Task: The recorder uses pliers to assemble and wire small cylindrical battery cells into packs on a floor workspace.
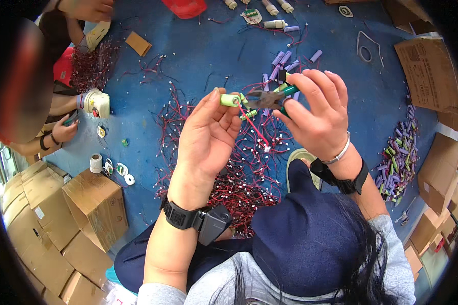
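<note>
My left hand (206, 137) pinches a light-green cylindrical battery cell (229, 100) between thumb and fingers, its end turned toward the right. From that end a red wire (254, 127) hangs down to a small white plug (267, 149). My right hand (318, 114) grips green-handled cutting pliers (262, 99), whose metal jaws are close to the wire end of the cell; whether they touch it I cannot tell. Below both hands lies a heap of red and black wires (239, 190) with white plugs. Purple cells (278, 59) lie just beyond the pliers.
A pile of green and purple cells (399, 155) lies at the right. Cardboard boxes stand at the right (426, 71) and lower left (96, 206). Co-workers' hands (63, 129) are at the left, near another wire heap (94, 66). Silver motors (275, 24) lie at the back.
</note>
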The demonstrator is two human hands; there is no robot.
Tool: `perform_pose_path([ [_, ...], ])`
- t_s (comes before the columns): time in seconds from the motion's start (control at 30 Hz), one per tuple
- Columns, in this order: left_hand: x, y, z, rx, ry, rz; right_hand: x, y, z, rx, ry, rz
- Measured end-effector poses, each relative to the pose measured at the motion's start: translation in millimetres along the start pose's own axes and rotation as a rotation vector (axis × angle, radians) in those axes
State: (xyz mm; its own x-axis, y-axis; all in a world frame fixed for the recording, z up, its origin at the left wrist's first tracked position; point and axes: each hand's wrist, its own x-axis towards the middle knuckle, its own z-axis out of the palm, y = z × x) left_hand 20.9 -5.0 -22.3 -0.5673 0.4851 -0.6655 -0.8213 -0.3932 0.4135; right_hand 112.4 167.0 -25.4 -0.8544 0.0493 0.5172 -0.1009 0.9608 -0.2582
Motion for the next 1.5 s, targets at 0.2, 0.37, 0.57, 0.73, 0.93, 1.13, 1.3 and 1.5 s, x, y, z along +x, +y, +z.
perform_pose_path([
  [0.2,-4,-5,7,0.033,-0.081,0.01,1,-4,-1,0.028,0.021,-0.037],
  [0.37,-10,-3,11,0.051,-0.197,-0.002,-3,-2,-3,0.104,0.024,-0.023],
  [0.57,-12,0,11,1.08,-0.274,0.519,-3,-5,-7,0.346,-0.108,0.06],
  [0.73,-8,-19,16,1.4,-0.055,0.685,-11,0,-2,-0.007,-0.076,-0.025],
  [0.93,17,-43,-34,0.71,0.184,-0.052,-8,8,-10,0.088,-0.061,0.297],
  [1.13,43,-36,-72,0.718,0.2,0.057,-62,17,17,0.189,-0.796,0.06],
  [1.3,62,-39,-93,1.275,0.224,0.172,-105,4,37,-0.012,-1.177,-0.202],
  [1.5,84,-84,-74,2.05,0.025,0.533,-113,32,8,-0.034,-1.087,0.085],
])
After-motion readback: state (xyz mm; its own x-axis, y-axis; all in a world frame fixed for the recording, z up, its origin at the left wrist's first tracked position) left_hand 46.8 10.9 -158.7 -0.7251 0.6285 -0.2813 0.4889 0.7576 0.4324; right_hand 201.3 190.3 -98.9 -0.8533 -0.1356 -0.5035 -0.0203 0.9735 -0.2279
